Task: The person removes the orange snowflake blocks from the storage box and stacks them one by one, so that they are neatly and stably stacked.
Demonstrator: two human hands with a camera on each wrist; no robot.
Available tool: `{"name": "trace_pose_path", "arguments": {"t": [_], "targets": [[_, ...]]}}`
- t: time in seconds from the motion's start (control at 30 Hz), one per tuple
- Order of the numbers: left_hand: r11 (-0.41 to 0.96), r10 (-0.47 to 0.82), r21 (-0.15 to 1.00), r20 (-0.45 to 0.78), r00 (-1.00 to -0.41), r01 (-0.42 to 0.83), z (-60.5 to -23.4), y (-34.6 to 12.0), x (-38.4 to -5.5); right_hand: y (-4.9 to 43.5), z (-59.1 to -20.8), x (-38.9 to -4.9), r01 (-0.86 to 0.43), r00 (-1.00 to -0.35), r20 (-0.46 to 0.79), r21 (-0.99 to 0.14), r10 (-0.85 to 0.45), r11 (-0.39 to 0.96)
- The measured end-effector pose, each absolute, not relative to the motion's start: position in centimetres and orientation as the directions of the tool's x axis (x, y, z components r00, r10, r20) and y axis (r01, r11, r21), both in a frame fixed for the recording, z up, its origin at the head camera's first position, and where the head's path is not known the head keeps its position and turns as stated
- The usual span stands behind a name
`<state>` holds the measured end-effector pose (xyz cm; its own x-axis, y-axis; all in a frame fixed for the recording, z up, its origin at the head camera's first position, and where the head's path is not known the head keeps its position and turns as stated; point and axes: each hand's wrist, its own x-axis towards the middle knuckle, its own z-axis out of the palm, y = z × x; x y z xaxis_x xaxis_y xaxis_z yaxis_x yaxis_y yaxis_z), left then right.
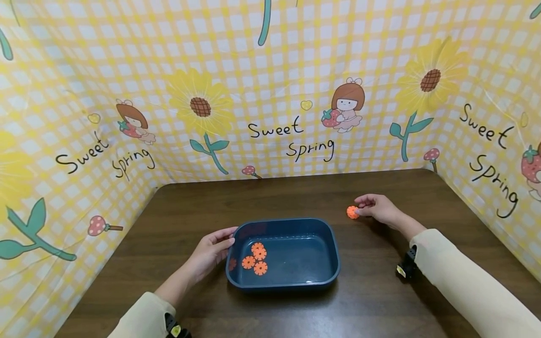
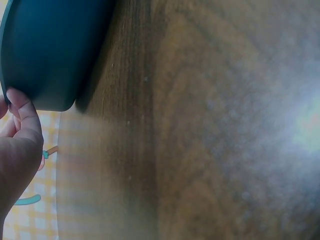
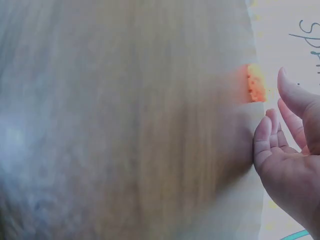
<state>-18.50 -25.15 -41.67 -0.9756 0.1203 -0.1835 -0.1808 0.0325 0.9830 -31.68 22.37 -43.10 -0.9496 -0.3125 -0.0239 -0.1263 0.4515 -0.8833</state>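
Note:
A dark blue rectangular tray [image 1: 291, 287] stands on the table, with several orange notched plastic discs [image 1: 260, 268] lying flat at the left of its floor. My left hand [image 1: 209, 253] grips the tray's left rim between thumb and fingers; the left wrist view shows the thumb on the tray's outer wall [image 2: 55, 55]. To the right of the tray, my right hand [image 1: 378, 209] reaches beside more orange discs [image 1: 351, 212], bunched on the table. In the right wrist view these orange discs [image 3: 256, 83] appear just apart from the spread thumb and fingers.
The brown wooden table [image 1: 203, 202] is bordered at the back and sides by a yellow checked cloth [image 1: 270, 84] printed with sunflowers and lettering. A black wrist camera [image 1: 407, 265] sits under the right sleeve, another [image 1: 175, 327] at the left cuff.

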Motion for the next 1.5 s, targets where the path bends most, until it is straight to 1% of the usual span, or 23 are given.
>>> {"name": "trace_pose_path", "arguments": {"t": [0.17,0.37,0.6,0.83,0.97,1.27,1.5], "targets": [[0.027,0.125,0.984,-0.180,-0.976,-0.178,-41.7,-25.1,-18.5,22.3,-42.3,-31.4,-0.142,-0.956,0.005,-0.883,-0.293,0.448],[0.026,0.125,0.983,-0.182,-0.975,-0.180,-41.5,-25.0,-18.5,21.6,-40.4,-30.8,-0.164,-0.958,0.040,-0.888,-0.283,0.429],[0.024,0.125,0.983,-0.184,-0.975,-0.182,-41.4,-25.0,-18.5,18.9,-38.1,-29.8,-0.223,-0.937,0.099,-0.907,-0.334,0.358],[0.015,0.131,0.982,-0.190,-0.973,-0.189,-41.4,-25.1,-18.5,15.5,-36.4,-28.3,-0.253,-0.910,0.112,-0.913,-0.398,0.321],[0.013,0.134,0.981,-0.191,-0.972,-0.191,-41.4,-25.2,-18.5,13.8,-35.8,-27.5,-0.266,-0.887,0.124,-0.925,-0.445,0.272],[0.014,0.139,0.983,-0.185,-0.973,-0.184,-41.6,-25.3,-18.5,10.4,-35.3,-25.9,-0.291,-0.836,0.142,-0.934,-0.530,0.209],[0.005,0.138,0.983,-0.181,-0.974,-0.182,-41.5,-25.3,-18.4,7.1,-35.6,-24.4,-0.314,-0.808,0.145,-0.926,-0.570,0.210]]}}
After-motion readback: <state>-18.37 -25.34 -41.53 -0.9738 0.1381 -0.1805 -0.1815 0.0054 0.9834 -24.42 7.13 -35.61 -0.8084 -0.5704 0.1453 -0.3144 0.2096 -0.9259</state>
